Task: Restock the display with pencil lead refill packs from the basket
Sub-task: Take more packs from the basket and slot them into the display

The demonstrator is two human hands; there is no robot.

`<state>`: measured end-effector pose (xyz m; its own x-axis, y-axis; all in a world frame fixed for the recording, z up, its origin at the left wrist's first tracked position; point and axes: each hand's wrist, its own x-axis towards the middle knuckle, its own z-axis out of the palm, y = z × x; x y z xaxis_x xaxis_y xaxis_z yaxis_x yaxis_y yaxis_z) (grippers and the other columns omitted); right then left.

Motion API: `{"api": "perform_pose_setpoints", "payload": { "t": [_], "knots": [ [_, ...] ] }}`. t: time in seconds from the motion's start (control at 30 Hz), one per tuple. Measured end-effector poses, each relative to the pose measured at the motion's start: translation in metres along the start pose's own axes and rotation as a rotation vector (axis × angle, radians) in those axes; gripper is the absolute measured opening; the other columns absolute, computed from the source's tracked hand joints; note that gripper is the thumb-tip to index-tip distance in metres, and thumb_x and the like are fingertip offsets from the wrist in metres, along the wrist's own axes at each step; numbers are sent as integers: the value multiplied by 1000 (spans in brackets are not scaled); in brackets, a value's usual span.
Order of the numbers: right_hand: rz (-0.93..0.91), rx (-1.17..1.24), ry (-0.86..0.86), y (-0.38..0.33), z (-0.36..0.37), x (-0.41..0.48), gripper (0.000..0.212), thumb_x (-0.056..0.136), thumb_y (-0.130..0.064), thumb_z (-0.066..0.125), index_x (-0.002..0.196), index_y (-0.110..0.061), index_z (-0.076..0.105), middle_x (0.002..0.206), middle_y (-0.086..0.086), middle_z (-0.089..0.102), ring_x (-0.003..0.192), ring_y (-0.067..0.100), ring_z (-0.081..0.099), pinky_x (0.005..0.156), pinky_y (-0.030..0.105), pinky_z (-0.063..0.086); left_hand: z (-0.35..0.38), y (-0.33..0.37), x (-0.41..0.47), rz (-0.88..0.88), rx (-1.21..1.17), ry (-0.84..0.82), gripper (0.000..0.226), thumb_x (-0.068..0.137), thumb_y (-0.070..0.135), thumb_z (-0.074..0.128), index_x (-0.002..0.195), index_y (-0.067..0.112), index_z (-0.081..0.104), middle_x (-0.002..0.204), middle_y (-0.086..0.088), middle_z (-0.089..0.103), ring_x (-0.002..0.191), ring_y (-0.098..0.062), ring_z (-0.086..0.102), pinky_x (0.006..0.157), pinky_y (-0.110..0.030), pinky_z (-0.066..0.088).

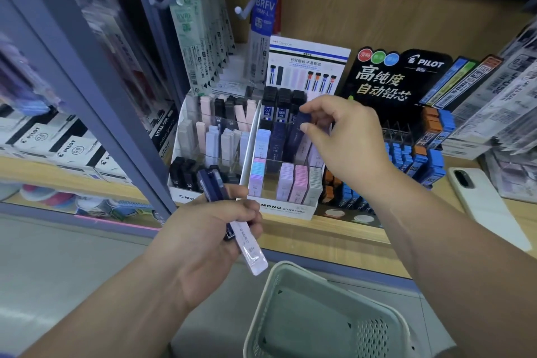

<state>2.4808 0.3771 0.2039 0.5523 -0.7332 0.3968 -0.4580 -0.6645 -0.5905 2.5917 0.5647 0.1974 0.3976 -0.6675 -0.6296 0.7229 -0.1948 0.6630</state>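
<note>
Pack [305,122] between right hand [343,136] fingertips

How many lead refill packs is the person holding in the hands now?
3 visible: one dark blue pack in the right hand; a dark blue pack and a pale lilac pack in the left hand. Others may be hidden.

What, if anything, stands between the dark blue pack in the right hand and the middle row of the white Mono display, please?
Nothing visible does. The right hand pinches the dark blue pack just above the middle row of the white Mono display, among other dark packs; the slot itself is partly hidden.
</note>
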Motion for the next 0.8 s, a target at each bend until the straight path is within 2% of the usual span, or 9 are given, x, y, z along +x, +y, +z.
{"api": "perform_pose_setpoints", "payload": {
  "t": [0.07,0.17,0.3,0.53,0.63,0.73,0.8],
  "knots": [
    [-18,-49,4,4,6,-2,19,84,-15,75,102,-23,72,82,-7,67,85,13,59,81,33,52,0,1,-1,6,-30,3,20,85,-16,56,91,-1,68,77,-19,68,63,-25,67,55,-31,58],
    [-61,-98,34,7,13,-5,18,81,-16,77,97,-21,73,78,-6,67,87,18,60,77,37,52,0,1,-1,15,-72,10,14,86,-14,59,90,-3,67,75,-21,70,61,-27,70,54,-32,59],
    [-129,-178,83,9,18,-5,16,80,-16,79,95,-18,75,72,-5,66,86,21,56,71,29,44,-1,1,0,29,-76,-12,11,91,-9,57,91,-2,65,75,-21,71,65,-31,72,59,-40,61],
    [-162,-218,27,11,18,-5,17,78,-14,80,94,-16,74,75,-2,69,86,23,57,74,30,46,0,1,-4,70,-8,-60,5,97,10,58,96,9,63,78,-17,72,74,-33,75,64,-54,60],
    [-202,-274,43,15,24,-8,17,72,-12,83,89,-14,77,78,1,69,83,28,59,74,27,42,1,1,-5,79,15,-52,8,98,17,58,100,10,62,76,-16,72,73,-34,75,62,-53,60],
    [-225,-312,77,15,25,-8,14,76,-15,80,90,-15,79,80,1,67,78,28,56,72,26,38,2,0,-4,70,3,-39,14,98,20,58,103,7,61,73,-15,71,71,-33,75,60,-48,61],
    [-222,-299,74,11,22,-8,14,82,-21,76,95,-17,78,82,-1,66,80,25,55,73,26,37,4,-1,-1,84,-21,-23,17,98,21,57,97,5,61,78,-15,74,75,-33,76,68,-47,60]
  ]
}}
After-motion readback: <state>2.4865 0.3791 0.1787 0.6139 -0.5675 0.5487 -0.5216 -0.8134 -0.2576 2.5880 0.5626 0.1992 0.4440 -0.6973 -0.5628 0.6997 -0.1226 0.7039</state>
